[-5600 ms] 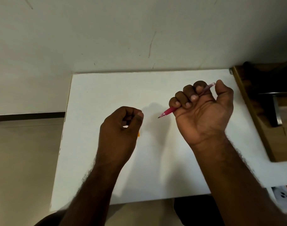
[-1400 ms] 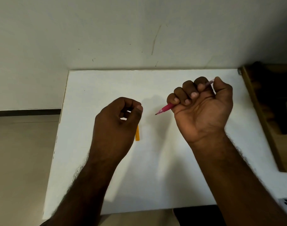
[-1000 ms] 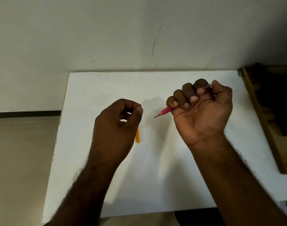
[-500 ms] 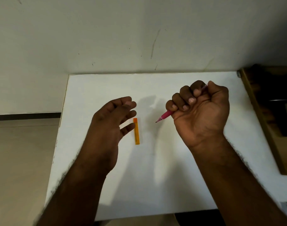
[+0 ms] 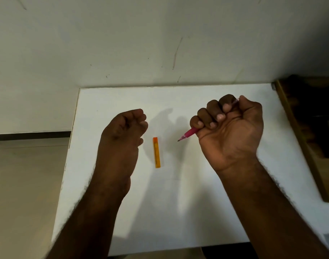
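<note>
Table point(image 5: 178, 212) bears one orange case point(image 5: 156, 152); right hand point(image 5: 231, 131) grips one pink pen point(image 5: 189, 133).

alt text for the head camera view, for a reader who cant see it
Seen from above, the right hand grips a pink pen in a fist over a white table, tip pointing left. A slim orange case lies flat between the hands; the left hand, loosely curled and holding nothing, is just left of it.
</note>
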A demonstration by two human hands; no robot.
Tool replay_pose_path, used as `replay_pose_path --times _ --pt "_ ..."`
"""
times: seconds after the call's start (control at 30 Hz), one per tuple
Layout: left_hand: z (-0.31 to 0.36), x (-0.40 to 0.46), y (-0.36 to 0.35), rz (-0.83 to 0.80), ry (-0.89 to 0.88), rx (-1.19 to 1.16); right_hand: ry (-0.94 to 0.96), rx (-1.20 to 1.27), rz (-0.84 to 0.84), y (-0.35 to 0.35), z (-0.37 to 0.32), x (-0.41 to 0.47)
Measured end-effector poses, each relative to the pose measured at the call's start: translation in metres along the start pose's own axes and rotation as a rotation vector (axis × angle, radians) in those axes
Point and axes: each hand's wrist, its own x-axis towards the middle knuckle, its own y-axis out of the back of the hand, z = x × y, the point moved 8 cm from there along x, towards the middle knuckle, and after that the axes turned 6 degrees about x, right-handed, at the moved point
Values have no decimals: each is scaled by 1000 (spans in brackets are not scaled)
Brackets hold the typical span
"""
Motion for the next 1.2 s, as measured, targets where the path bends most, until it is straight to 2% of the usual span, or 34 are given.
replay_pose_path --times 0.1,0.23,0.27,0.53,0.83,1.2 --pt "5 1 2 43 -97 169 -17 12 -17 -2 2 0" --pt "25 -4 -1 117 -432 780 -10 10 -22 -3 0 0" --pt "27 -3 -1 116 -475 868 -17 17 -26 -5 1 1" --pt "20 0 -8 89 -510 1164 -27 32 -47 -7 3 1" --pt "8 4 -15 10 -477 1213 -28 41 -28 -4 3 2" --pt "2 6 -21 -6 -469 1242 -24 21 -17 -2 3 2"
